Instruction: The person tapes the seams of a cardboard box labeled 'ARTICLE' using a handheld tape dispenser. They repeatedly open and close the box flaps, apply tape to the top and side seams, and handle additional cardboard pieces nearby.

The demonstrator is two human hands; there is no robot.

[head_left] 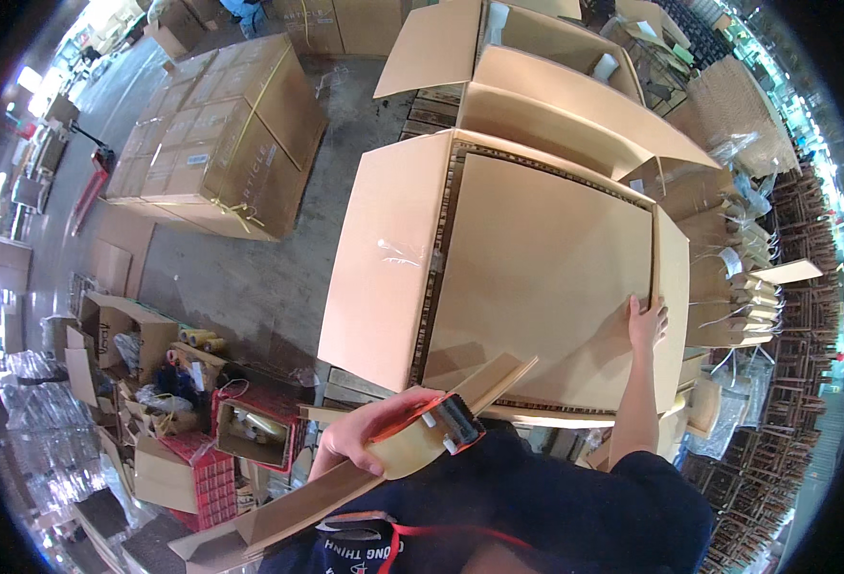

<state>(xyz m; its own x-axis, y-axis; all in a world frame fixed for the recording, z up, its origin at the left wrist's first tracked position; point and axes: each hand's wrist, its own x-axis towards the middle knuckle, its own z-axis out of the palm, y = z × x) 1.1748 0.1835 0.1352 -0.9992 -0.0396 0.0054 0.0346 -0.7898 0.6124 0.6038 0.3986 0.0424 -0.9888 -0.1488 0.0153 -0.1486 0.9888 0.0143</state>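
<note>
A large open cardboard box [372,273] stands before me, its flaps folded outward. Inside lies a flat brown cardboard sheet [537,258], bordered along the left and far sides by honeycomb-edged board. My right hand [646,323] rests on the sheet's right edge beside the right flap, fingers apart, holding nothing. Close to my body, my left hand [360,435] is closed around an orange tape dispenser [465,421] with a roll of tape [410,453]. A long folded cardboard strip [298,507] runs beneath the dispenser; whether my left hand also grips it, I cannot tell.
Another open box [561,48] stands beyond mine. Strapped cartons [216,143] are stacked at far left. A red crate [255,430] and loose packing material lie at near left. Bundled cardboard pieces [733,273] and tall stacks of brown frames [786,383] line the right.
</note>
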